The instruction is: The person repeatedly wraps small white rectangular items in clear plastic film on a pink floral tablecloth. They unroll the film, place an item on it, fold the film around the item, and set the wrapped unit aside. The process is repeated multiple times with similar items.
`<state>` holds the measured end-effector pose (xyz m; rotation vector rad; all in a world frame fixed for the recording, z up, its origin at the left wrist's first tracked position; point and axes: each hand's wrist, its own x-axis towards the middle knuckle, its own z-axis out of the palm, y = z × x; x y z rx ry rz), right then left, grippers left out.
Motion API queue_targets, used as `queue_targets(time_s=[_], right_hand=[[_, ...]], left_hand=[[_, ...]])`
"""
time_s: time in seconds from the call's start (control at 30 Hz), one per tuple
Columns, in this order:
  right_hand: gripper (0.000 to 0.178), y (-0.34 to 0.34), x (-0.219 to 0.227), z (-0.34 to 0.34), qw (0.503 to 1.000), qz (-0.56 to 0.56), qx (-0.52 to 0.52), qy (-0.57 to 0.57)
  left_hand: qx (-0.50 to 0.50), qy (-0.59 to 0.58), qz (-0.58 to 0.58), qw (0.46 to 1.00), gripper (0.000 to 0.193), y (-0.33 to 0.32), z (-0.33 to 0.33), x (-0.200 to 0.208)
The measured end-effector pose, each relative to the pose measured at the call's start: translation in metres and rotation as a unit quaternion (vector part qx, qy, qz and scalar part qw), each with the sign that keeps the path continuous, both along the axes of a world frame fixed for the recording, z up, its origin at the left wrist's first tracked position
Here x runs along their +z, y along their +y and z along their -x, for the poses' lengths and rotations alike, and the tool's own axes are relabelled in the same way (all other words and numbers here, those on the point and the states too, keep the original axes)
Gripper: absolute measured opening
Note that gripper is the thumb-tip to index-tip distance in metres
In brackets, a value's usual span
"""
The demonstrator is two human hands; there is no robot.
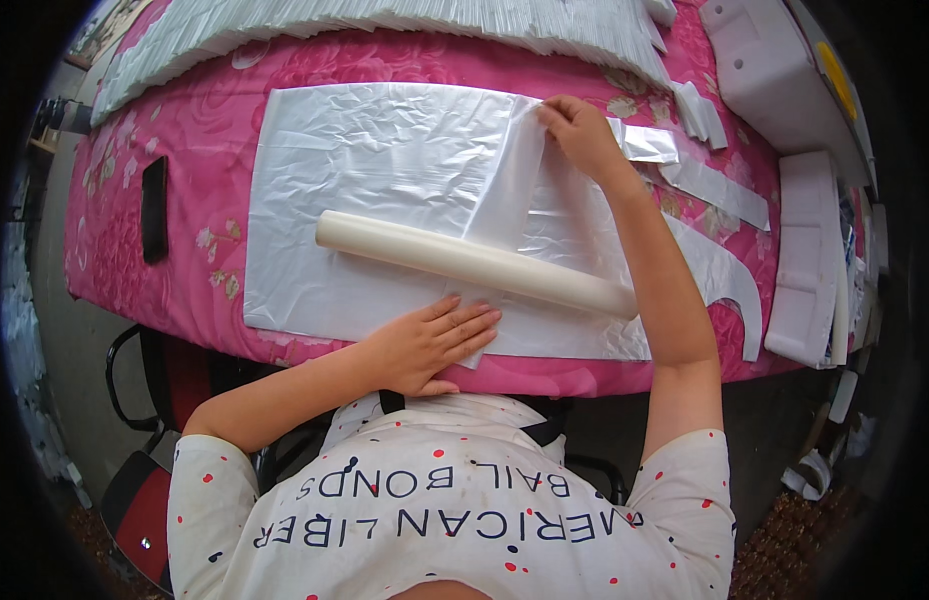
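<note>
Plastic sheet, pinched at far edge by right hand, left hand fingers spread flat: risked tearing or dragging cream roll.

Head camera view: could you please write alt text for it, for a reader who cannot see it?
A person's right hand lifts a clear plastic sheet over a cream roll, while the left hand presses the sheet flat on a pink floral table.

black phone on pink floral cloth, white foam blocks
</note>
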<state>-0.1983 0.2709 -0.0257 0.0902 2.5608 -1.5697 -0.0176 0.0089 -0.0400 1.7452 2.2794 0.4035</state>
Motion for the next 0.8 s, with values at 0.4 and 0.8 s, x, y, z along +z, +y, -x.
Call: queue_targets(time_s=[0.4, 0.8], right_hand=[[0.053, -0.047, 0.013, -0.174, 0.922, -0.241, 0.221, 0.208], [0.049, 0.050, 0.021, -0.152, 0.911, -0.343, 0.049, 0.223]], left_hand=[[0.026, -0.037, 0.014, 0.999, 0.076, 0.002, -0.015, 0.000], [0.020, -0.072, -0.044, 0.996, 0.077, -0.004, -0.013, 0.003]])
